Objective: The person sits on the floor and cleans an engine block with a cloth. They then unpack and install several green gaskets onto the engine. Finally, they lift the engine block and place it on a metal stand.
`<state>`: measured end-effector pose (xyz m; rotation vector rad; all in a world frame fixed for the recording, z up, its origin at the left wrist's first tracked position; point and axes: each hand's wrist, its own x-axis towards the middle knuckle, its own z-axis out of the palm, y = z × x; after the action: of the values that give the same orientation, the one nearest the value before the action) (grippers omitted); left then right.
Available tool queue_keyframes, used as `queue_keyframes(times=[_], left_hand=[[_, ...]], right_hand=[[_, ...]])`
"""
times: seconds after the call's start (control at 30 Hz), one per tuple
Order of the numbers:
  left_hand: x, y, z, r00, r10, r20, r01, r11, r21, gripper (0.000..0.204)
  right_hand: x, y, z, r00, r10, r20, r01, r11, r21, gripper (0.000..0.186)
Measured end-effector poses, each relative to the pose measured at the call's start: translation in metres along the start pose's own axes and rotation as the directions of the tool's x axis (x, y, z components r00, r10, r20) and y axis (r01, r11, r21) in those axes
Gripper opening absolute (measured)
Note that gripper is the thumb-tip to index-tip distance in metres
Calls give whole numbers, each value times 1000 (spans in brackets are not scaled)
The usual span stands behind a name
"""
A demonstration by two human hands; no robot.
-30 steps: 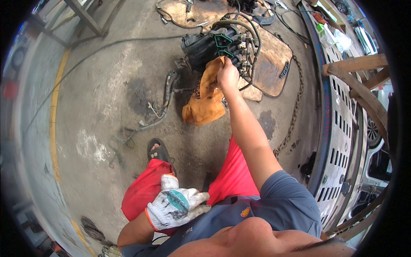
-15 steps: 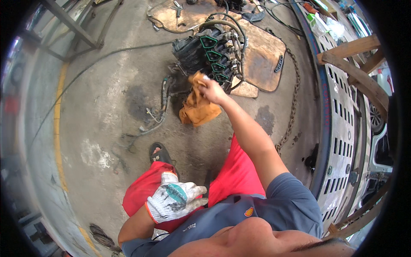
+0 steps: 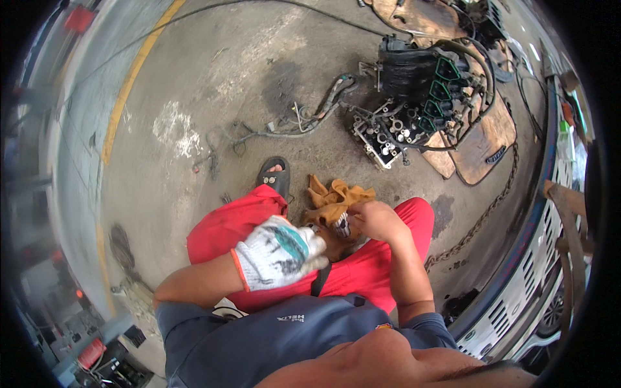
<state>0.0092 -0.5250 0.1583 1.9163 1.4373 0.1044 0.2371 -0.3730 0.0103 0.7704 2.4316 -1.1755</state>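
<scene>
My right hand [image 3: 375, 222], bare, is closed on a crumpled orange-brown cloth [image 3: 336, 197] in front of my knees. A small white-and-black object [image 3: 341, 225] shows against the cloth beside my fingers; I cannot make out its kind. My left hand [image 3: 278, 252] wears a white knit glove with a teal patch and an orange cuff. It hovers over my lap left of the cloth, its loosely bent fingers apart and slightly blurred, with nothing visible in them. Beyond the cloth, an engine part [image 3: 414, 97] with green-edged ports and a black cover lies on the ground.
Brown mats [image 3: 482, 149] lie under and beside the engine part. A wiring harness [image 3: 304, 126] stretches across the concrete to its left. On the right, a chain [image 3: 488, 207] runs beside a long slotted metal platform [image 3: 517, 284]. A yellow line [image 3: 132, 81] marks the floor at left.
My right hand has drawn the cloth back from the engine part toward my lap. My left hand has shifted right and up, nearer the cloth. The view has turned, putting the engine part farther right.
</scene>
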Motion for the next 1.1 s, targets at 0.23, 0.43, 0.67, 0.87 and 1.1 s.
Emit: queue_keyframes(times=[0.23, 0.43, 0.67, 0.87, 1.1], left_hand=[[7, -18, 20, 988, -110, 107, 90, 979, 182, 31], [3, 2, 10, 991, -134, 20, 131, 987, 94, 32], [-10, -21, 37, 991, -77, -107, 82, 996, 44, 33], [7, -4, -4, 913, -249, -324, 90, 896, -435, 31], [2, -9, -11, 826, -518, -224, -72, 296, -952, 35]], right_hand=[[-24, -175, -60, 199, -819, -538, 976, 215, 34, 28], [-29, -237, -89, -55, -959, -276, 993, -25, -112, 32], [-10, -150, -92, 336, -840, -426, 942, 293, 165, 19], [29, -8, 27, 985, -51, -167, 174, 326, 929, 61], [18, -5, 84, 793, -588, 158, -141, 75, 987, 66]])
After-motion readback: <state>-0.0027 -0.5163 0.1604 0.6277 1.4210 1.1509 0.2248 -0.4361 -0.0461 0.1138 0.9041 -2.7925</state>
